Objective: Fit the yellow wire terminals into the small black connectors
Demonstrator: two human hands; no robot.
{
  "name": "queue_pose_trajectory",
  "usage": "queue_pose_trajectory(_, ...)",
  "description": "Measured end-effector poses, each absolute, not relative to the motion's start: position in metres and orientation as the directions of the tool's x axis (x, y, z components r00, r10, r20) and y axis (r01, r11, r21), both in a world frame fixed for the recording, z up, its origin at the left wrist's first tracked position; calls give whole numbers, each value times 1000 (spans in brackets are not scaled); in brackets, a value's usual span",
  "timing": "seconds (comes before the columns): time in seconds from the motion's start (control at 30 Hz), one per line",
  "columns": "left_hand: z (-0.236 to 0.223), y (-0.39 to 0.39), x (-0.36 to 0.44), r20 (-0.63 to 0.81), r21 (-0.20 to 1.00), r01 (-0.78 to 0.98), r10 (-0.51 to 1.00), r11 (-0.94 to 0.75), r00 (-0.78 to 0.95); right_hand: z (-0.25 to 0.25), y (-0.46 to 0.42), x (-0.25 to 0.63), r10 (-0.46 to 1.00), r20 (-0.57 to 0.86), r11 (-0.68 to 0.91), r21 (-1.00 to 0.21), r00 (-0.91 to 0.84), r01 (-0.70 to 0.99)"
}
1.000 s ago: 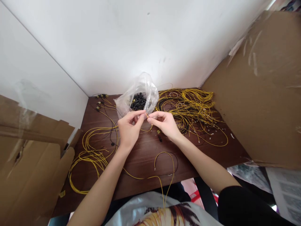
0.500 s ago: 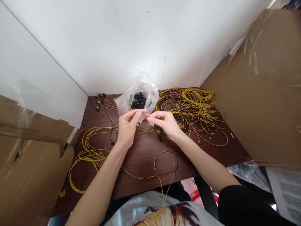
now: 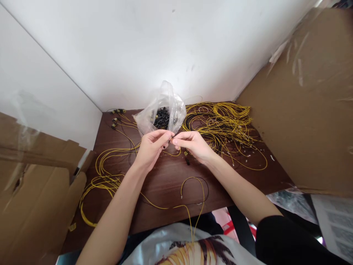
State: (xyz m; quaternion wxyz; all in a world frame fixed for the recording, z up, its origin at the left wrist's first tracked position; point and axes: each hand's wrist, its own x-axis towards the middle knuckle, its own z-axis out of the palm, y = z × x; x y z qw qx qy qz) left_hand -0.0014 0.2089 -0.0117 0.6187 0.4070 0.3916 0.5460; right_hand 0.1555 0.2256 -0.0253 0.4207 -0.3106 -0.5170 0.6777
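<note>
My left hand (image 3: 154,147) and my right hand (image 3: 192,144) meet fingertip to fingertip over the table, just in front of a clear plastic bag (image 3: 178,110). Both pinch at a small wire end, largely hidden by the fingers. From the right fingers a yellow wire (image 3: 173,155) curves down and back to the left. Black connector pieces (image 3: 162,117) fill the bag. Below my right hand a black and yellow connector (image 3: 186,158) lies on the brown tabletop (image 3: 165,184).
A large tangle of yellow wires (image 3: 220,121) lies at the back right. More yellow wires (image 3: 102,162) loop on the left, with several connectors (image 3: 114,123) behind them. One long wire (image 3: 189,213) hangs over the front edge. Cardboard (image 3: 309,103) stands on both sides.
My hands have drawn slightly closer together at the wire end, the left moving a little to the right. The bag's top has shifted slightly.
</note>
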Motion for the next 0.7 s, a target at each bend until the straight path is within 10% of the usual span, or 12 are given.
queue_pose_trajectory(0.7,-16,209,0,7,964,-266,999,4,41,-23,226,156,910,-5,-111,-966,-414,-232)
